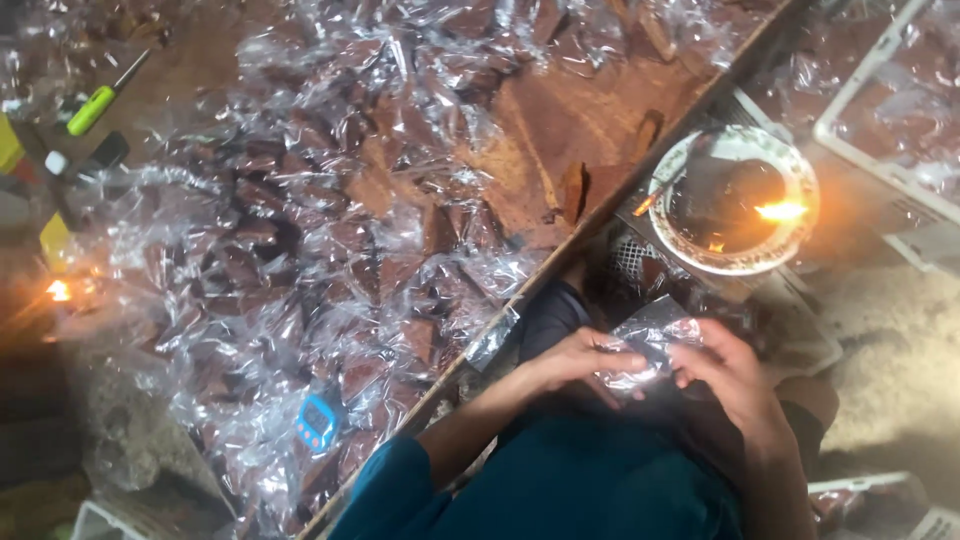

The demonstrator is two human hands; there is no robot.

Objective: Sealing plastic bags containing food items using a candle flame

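My left hand (575, 358) and my right hand (728, 372) together pinch a small clear plastic packet (650, 340) over my lap, one hand at each end. The packet looks to hold a dark brown piece, though glare hides most of it. Just beyond the packet stands a white patterned bowl (700, 255) with dark contents and a small burning flame (780, 211) at its right side.
A wooden board (560, 120) to my left is heaped with many clear packets of brown pieces (300, 250). A small blue digital timer (317, 422) lies among them. White crates (900, 180) stand at the right. Another flame (58, 290) burns at far left, near a green-handled tool (92, 110).
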